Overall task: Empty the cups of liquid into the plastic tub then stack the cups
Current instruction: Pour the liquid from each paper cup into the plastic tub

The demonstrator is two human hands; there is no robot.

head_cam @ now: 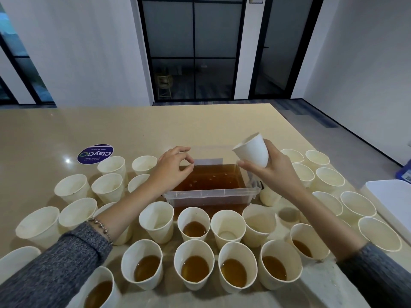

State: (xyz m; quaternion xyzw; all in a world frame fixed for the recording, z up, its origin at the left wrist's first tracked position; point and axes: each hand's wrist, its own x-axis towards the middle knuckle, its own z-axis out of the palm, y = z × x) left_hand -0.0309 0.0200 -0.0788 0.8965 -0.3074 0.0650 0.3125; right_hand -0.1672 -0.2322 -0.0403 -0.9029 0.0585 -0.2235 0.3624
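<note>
My right hand (pixel 270 172) grips a tipped paper cup (pixel 252 152) above the plastic tub (pixel 211 193) — mouth angled down to drain. My left hand (pixel 174 165) hovers, fingers loosely curled, holding nothing — filled cups (pixel 193 263) wait on the table (pixel 155 123).

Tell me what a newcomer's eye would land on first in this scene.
First the clear plastic tub of brown liquid at the table's centre, ringed by dozens of paper cups. Above its right corner the right hand holds a tipped white cup, while the left hand hovers over the tub's left edge holding nothing. The nearest row of cups has brown liquid in it.
</note>
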